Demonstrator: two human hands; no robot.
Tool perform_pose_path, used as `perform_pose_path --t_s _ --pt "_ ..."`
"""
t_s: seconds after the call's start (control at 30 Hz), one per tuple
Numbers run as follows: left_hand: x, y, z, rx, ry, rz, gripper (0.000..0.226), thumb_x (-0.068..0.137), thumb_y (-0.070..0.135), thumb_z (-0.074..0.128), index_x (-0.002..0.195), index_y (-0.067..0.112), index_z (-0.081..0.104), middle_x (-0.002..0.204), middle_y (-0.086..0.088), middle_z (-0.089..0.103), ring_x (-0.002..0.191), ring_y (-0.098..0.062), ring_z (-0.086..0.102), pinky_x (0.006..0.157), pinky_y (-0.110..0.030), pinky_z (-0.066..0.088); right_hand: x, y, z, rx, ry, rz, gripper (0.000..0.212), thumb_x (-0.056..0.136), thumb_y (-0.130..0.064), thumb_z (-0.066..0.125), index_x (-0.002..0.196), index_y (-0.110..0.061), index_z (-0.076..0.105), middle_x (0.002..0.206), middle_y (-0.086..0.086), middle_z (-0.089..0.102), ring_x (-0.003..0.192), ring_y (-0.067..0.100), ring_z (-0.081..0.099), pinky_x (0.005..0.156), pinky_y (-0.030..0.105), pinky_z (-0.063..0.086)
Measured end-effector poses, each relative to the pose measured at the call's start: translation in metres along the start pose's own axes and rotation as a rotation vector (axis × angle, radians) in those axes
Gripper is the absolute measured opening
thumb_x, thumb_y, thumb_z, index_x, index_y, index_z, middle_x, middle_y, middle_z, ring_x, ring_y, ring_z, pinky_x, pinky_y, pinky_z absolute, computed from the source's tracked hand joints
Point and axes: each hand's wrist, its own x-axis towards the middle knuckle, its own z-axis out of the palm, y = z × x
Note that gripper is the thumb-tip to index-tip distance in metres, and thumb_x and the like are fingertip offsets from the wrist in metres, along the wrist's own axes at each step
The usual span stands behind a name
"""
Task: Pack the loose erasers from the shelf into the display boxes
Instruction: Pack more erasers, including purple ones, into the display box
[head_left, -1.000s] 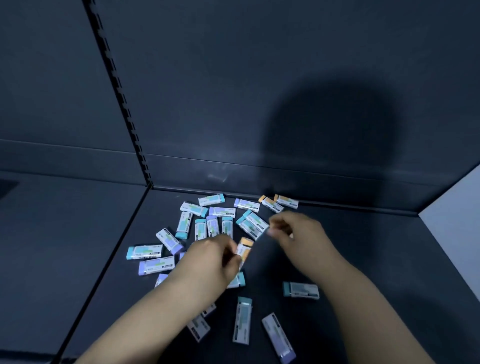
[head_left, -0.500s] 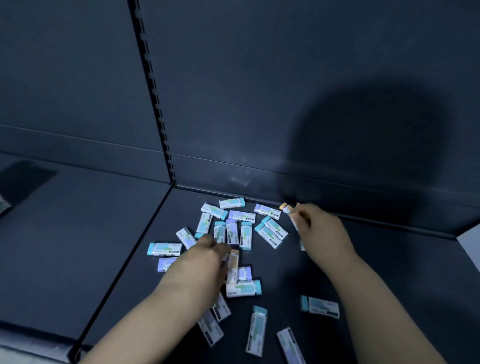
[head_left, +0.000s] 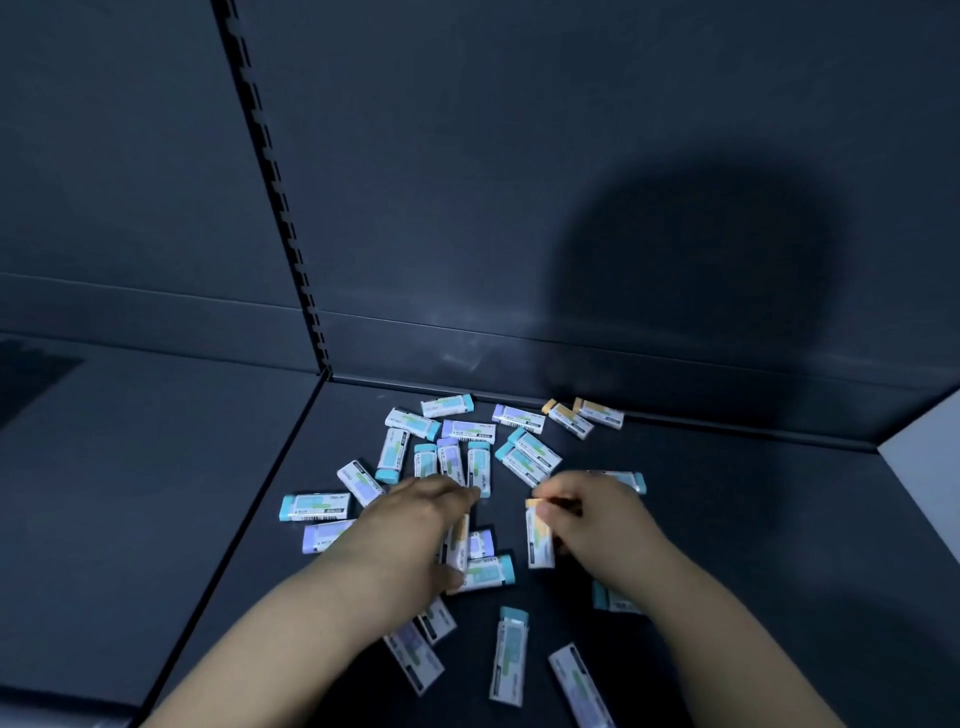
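Observation:
Several loose erasers in white sleeves with teal, purple or orange ends lie scattered on the dark shelf (head_left: 753, 519). My right hand (head_left: 597, 525) pinches an orange-ended eraser (head_left: 539, 538) at its top end, so it hangs lengthwise just above the shelf. My left hand (head_left: 410, 535) is curled palm down over the middle of the pile, with another orange-ended eraser (head_left: 460, 540) under its fingers. Two more orange-ended erasers (head_left: 597, 413) lie by the back wall. No display box is in view.
A slotted upright rail (head_left: 280, 208) splits the dark back panel. A second shelf panel (head_left: 130, 467) lies to the left of the seam. A light side wall (head_left: 930, 467) closes the shelf at the right. More erasers (head_left: 509, 654) lie between my forearms.
My right hand has pulled back from the back wall toward the middle, now carrying an orange-ended eraser. My left hand has stayed over the pile.

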Motion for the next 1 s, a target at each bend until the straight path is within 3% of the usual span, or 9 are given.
perform_pose_path --t_s 0.1,0.23,0.3,0.4,0.6,0.7,0.8,0.9,1.0 --pt "0.001 0.0 0.0 0.029 -0.011 -0.006 0.078 0.086 0.033 0.064 0.148 0.028 0.018 0.151 0.01 0.019 0.139 -0.011 0.017 0.111 -0.02 0.015 -0.003 0.001 -0.004 -0.253 0.057 -0.099 0.027 0.086 -0.036 0.06 0.111 -0.025 0.063 0.114 -0.009 0.052 0.107 0.009 0.051 0.091 0.023 0.041" --pt "0.004 -0.005 0.0 0.049 -0.039 0.009 0.081 0.083 0.04 0.066 0.148 0.026 0.02 0.147 0.007 0.026 0.135 -0.013 0.022 0.11 -0.02 0.019 -0.006 0.0 -0.018 -0.335 -0.215 -0.171 0.075 0.07 -0.045 0.074 0.136 -0.029 0.041 0.136 -0.014 0.036 0.129 0.007 0.029 0.107 0.024 0.029" --pt "0.005 -0.005 0.001 0.031 -0.03 0.016 0.08 0.081 0.04 0.068 0.146 0.026 0.024 0.143 0.007 0.03 0.133 -0.013 0.025 0.108 -0.019 0.022 -0.007 -0.002 -0.018 -0.428 -0.269 -0.183 0.084 0.068 -0.043 0.076 0.14 -0.029 0.034 0.14 -0.013 0.03 0.131 0.008 0.023 0.109 0.026 0.027" --pt "0.003 -0.003 0.001 -0.003 0.012 0.042 0.076 0.08 0.038 0.069 0.144 0.026 0.03 0.139 0.008 0.033 0.131 -0.011 0.027 0.105 -0.016 0.022 -0.007 -0.004 -0.012 -0.358 -0.207 -0.219 0.07 0.069 -0.036 0.077 0.13 -0.031 0.043 0.128 -0.014 0.036 0.124 0.006 0.029 0.102 0.024 0.032" --pt "-0.003 0.004 0.002 -0.084 0.13 0.078 0.07 0.078 0.033 0.07 0.139 0.031 0.034 0.134 0.014 0.032 0.128 -0.004 0.027 0.1 -0.008 0.02 -0.017 -0.001 -0.011 -0.062 -0.12 -0.335 0.051 0.071 -0.03 0.074 0.112 -0.04 0.045 0.11 -0.023 0.041 0.101 -0.008 0.041 0.08 0.0 0.031" --pt "-0.006 0.008 0.006 -0.093 0.154 0.08 0.069 0.078 0.03 0.069 0.138 0.03 0.034 0.133 0.014 0.033 0.128 -0.004 0.027 0.1 -0.007 0.019 -0.02 0.002 -0.007 -0.029 -0.098 -0.351 0.054 0.07 -0.035 0.073 0.111 -0.043 0.04 0.109 -0.023 0.041 0.1 -0.008 0.04 0.08 0.003 0.032" --pt "-0.01 0.011 0.009 -0.076 0.14 0.064 0.069 0.078 0.03 0.068 0.138 0.029 0.033 0.134 0.013 0.033 0.129 -0.005 0.027 0.105 -0.013 0.022 -0.023 0.0 0.001 0.003 -0.121 -0.365 0.066 0.07 -0.04 0.067 0.127 -0.045 0.034 0.109 -0.027 0.037 0.104 -0.007 0.037 0.088 0.009 0.032" --pt "-0.013 0.011 0.011 -0.06 0.133 0.029 0.071 0.079 0.033 0.069 0.139 0.027 0.032 0.133 0.012 0.035 0.128 -0.006 0.029 0.103 -0.012 0.024 -0.024 -0.001 0.009 -0.014 -0.124 -0.402 0.062 0.069 -0.045 0.062 0.127 -0.041 0.041 0.11 -0.023 0.041 0.107 -0.005 0.038 0.094 0.018 0.035" --pt "-0.011 0.01 0.011 -0.041 0.119 -0.009 0.073 0.077 0.035 0.072 0.138 0.024 0.034 0.133 0.009 0.038 0.126 -0.008 0.032 0.101 -0.013 0.026 -0.025 -0.002 0.016 0.028 -0.105 -0.35 0.057 0.07 -0.037 0.07 0.12 -0.038 0.042 0.105 -0.017 0.04 0.102 -0.003 0.042 0.087 0.011 0.034"
